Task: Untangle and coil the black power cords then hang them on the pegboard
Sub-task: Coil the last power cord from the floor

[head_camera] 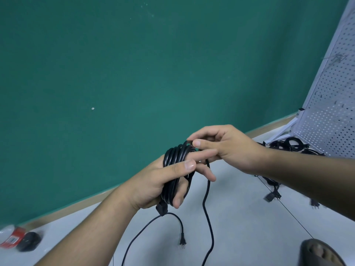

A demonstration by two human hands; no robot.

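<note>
the coil (175, 157) of black power cord was held up in front of the green wall (115, 73), above the grey floor (240, 217). its long axis ran steeply, the top leaning right and far, the bottom coming near and left. the left hand (151, 185) was clamped round the coil, the turns lying across the palm with the thumb pressed over them and the fingers curled underneath. the right hand (232, 150) met it at the top, thumb and forefinger pinching the uppermost turn, its other fingers spread towards the left hand's fingers. both hands were together on the same coil.

from under the right hand a loose tail (208, 217) dropped straight down, wavy, and left the picture at the near edge. a moulded connector (162, 208) stuck out of the bottom of the coil, pointing down. below it a thinner lead curved over and ended in a pronged plug (182, 243) hanging prongs down.

at the right, the white pegboard (330, 93) stood tilted on its white frame. more black cords (288, 145) lay heaped on the floor at its foot, and others (272, 194) showed partly hidden behind the right forearm. at the near left lay a blurred red-and-white object (13, 239) beside a dark rounded one (28, 243). a sandalled foot (320, 254) showed at the near right.
</note>
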